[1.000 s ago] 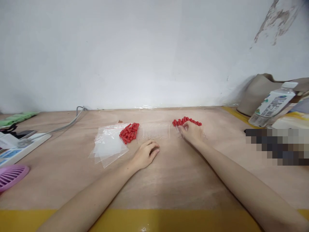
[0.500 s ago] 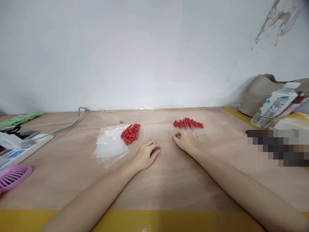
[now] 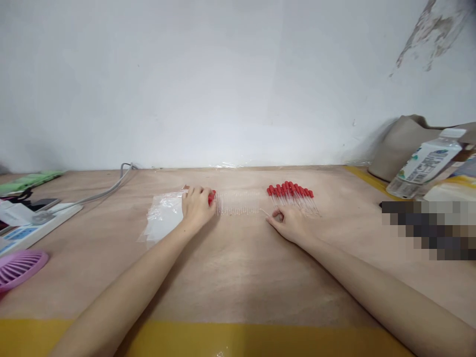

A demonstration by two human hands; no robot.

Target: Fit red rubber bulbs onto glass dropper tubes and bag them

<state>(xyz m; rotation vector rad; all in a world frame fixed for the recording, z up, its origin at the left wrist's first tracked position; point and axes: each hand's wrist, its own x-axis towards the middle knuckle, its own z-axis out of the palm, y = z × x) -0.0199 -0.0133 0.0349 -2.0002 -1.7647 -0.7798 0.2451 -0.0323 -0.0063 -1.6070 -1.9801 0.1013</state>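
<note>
My left hand is over the pile of red rubber bulbs, its fingers bent down among them. The fingertips are hidden, so I cannot see whether they grip a bulb. In a pinch between thumb and forefinger, my right hand has a thin clear dropper tube that points up to the left. Between the hands lies a row of clear dropper tubes, side by side. Just beyond my right hand, several droppers with red bulbs lie in a fanned group.
Clear plastic bags lie left of and partly under my left arm. At far left are a power strip with a grey cable and a pink fan. A bottle and a grey bin stand at right, by the wall.
My left hand has moved left and away from me, from bare table onto the red bulbs. My right hand has shifted slightly right and nearer, and the tube in it now shows.
</note>
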